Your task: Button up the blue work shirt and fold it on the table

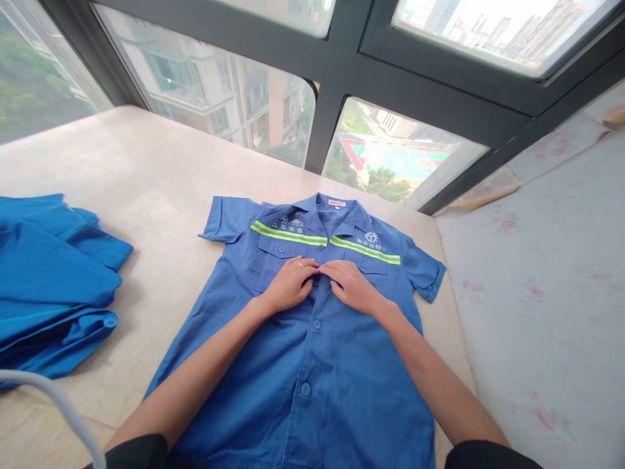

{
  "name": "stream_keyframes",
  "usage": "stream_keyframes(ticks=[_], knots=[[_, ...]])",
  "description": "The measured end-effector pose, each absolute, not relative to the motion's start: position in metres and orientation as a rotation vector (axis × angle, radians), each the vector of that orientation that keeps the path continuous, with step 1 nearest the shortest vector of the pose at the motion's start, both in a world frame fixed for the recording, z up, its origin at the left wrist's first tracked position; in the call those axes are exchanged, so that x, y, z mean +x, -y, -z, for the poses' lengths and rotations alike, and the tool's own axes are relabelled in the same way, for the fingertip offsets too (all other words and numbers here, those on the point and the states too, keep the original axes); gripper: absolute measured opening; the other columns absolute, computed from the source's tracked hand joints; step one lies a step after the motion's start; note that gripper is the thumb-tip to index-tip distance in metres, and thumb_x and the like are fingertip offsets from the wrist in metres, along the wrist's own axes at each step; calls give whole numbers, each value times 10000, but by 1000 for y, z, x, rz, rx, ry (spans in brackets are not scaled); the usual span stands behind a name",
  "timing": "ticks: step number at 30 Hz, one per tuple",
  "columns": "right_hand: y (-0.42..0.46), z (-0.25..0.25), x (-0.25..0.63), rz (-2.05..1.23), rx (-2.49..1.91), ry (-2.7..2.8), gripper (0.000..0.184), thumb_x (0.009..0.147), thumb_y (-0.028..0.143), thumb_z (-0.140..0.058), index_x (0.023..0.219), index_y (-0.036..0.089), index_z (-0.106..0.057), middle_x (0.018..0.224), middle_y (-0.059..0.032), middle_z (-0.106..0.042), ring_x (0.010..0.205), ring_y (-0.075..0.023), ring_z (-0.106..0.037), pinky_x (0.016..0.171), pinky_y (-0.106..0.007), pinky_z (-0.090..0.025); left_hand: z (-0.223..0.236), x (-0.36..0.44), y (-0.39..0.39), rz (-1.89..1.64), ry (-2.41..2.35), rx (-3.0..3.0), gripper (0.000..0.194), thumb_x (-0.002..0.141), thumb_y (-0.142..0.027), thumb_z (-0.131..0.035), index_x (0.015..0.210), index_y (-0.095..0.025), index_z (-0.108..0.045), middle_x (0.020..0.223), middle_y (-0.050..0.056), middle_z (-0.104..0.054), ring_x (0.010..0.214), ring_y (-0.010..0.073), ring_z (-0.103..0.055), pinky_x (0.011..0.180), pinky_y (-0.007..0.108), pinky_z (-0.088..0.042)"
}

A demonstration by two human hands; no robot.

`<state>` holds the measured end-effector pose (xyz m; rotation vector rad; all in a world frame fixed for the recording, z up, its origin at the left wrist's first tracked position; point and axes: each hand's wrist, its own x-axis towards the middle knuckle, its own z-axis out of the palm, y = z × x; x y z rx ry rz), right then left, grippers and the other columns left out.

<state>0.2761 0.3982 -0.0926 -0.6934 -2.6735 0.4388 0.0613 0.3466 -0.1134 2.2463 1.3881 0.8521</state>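
A blue short-sleeved work shirt [361, 365] lies front up, collar toward the window, with yellow-green reflective strips and white lettering across its chest. My left hand [289, 284], with a ring on one finger, is closed on the front edge of the shirt at chest height. From the other side my right hand [355, 288] pinches the same placket, its fingertips meeting those of the left. A button partly shows beneath the fingers. Lower on the placket, a button [317, 324] and another button [306, 389] are in view.
The shirt rests on a pale stone sill [161, 169] below dark-framed windows [336, 78]. On the left is a heap of brighter blue clothing [49, 273]. A white cable or tube [63, 404] curves through the lower left corner. Flowered wallpaper [537, 293] covers the right wall.
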Motion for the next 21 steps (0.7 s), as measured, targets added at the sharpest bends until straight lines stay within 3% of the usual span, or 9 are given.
stream_keyframes(ticks=[5,12,17,21], knots=[[-379,100,290,-397,-757,2691,475,882,73,-452,1303,237,-600,1352,-95,-580,1244,-245,-524,1038,-471,-441,117,44,-346,-659,-1289,2531,384,981,-314,-431,1290,-155,-594,1420,118,-541,1367,211,-450,1177,425,-304],[-391,92,278,-333,-781,2766,745,740,-40,-424,1440,208,-472,1423,-99,-530,1314,-236,-460,1055,-446,-380,114,40,-351,-608,-1226,2573,477,904,-382,-553,1328,-167,-590,1456,149,-494,1396,259,-408,1182,459,-274],[-402,85,265,-151,-770,2831,445,835,-5,-466,1168,206,-672,1130,-88,-674,1093,-244,-537,938,-422,-355,119,40,-353,-695,-1246,2503,354,938,-379,-540,1231,-225,-664,1418,111,-536,1355,234,-457,1162,442,-304],[-406,76,265,0,-719,2881,224,889,94,-549,945,218,-727,913,-75,-645,950,-239,-500,879,-402,-327,119,42,-353,-793,-1284,2429,248,931,-361,-576,1092,-258,-735,1255,96,-624,1201,231,-551,1068,416,-396]])
